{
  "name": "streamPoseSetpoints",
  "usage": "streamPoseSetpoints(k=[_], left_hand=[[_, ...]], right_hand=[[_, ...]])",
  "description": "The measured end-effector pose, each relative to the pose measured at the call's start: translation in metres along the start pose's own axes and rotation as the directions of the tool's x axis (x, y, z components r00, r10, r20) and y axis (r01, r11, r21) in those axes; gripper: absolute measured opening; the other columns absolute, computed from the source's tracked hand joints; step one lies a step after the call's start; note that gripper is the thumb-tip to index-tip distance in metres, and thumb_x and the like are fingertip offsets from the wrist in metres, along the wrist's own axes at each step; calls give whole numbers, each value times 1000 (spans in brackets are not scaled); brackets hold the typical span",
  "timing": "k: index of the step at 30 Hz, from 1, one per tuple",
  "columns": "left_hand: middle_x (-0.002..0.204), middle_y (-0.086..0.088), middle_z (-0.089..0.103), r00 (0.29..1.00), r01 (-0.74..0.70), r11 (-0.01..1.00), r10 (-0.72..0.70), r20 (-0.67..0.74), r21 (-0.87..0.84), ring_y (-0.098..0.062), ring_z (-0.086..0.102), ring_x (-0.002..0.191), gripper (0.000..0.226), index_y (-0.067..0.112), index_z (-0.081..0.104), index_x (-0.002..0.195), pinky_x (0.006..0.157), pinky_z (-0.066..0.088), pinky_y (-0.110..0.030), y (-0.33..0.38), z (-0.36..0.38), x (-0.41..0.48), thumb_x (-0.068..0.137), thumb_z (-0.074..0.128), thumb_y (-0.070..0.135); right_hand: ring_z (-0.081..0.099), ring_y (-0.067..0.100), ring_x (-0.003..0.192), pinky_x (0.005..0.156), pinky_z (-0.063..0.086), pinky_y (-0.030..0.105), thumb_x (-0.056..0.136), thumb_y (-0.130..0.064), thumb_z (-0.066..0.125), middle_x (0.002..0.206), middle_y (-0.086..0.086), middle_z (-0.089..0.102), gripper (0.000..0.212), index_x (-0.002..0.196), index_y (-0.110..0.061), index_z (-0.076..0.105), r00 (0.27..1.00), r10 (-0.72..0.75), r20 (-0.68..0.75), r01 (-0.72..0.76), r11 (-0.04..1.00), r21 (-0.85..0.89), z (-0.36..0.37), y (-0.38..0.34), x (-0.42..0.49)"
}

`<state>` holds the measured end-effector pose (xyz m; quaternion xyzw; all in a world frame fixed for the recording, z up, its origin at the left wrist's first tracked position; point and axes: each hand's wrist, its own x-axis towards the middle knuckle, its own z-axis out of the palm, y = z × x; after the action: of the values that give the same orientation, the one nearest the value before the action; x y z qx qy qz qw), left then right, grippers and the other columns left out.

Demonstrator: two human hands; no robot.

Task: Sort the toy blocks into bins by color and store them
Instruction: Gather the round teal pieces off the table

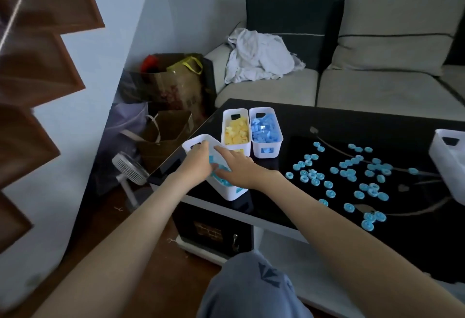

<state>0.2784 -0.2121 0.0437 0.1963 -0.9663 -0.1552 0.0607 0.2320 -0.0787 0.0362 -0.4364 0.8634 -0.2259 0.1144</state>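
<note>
While reaching into the near white bin, left of centre in the frame, busy with the light-blue pieces lying inside it. Right hand: released, fingers laid out straight over those pieces. Left hand: up at the far rim by the slot handle, fingers bent over the edge; cannot tell whether gripping the rim or only resting there.

Just beyond, standing side by side and touching: a yellow-block bin heaped with yellow blocks, and a blue-block bin full of darker blue blocks. Seemingly done with those two colours. Further right, strewn loose across the tabletop: dozens of light-blue rings, yet to be gathered, probably the larger share of that colour. At the right edge of the frame, a fourth bin, cut off, contents out of sight. Storing apparently not yet begun.

Bins: smooth white plastic, oblong, rounded corners, slot handles in the end walls. Blocks: small, angular, matte. Rings: flat, round, holed like washers. Tabletop: black, glossy, reflective, with a faint pale branch pattern.
</note>
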Motion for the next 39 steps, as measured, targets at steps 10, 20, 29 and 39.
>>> streamPoseSetpoints(k=[10,20,29,39], left_hand=[[156,-6,20,966,-26,920,-77,246,392,-26,1,146,65,24,-3,151,105,-20,-58,-11,21,7,96,10,56],[143,-11,37,945,-96,947,-10,326,307,-30,31,129,49,22,32,140,97,26,-46,13,27,-9,99,15,43],[137,-10,45,982,-25,932,-44,184,361,-27,43,124,41,19,37,140,100,35,-41,27,11,-8,103,24,30],[151,5,31,944,-265,960,240,226,88,-23,30,136,49,45,33,140,113,12,-53,19,27,3,96,32,22]], right_hand=[[53,14,86,67,39,22,87,-51,53,94,-6,56,28,101,-27,51,978,34,207,-35,999,1,-25,21,-20],[56,14,91,80,43,30,98,-36,33,98,-2,62,27,120,-29,48,957,126,260,-116,992,-53,-37,30,-21],[53,20,115,94,44,30,95,-12,38,134,2,53,50,141,-29,31,974,99,203,-102,995,3,-35,34,-26],[46,17,122,100,30,25,91,-14,41,138,-2,49,54,143,-29,35,993,93,78,-93,996,-4,-38,55,-45]])
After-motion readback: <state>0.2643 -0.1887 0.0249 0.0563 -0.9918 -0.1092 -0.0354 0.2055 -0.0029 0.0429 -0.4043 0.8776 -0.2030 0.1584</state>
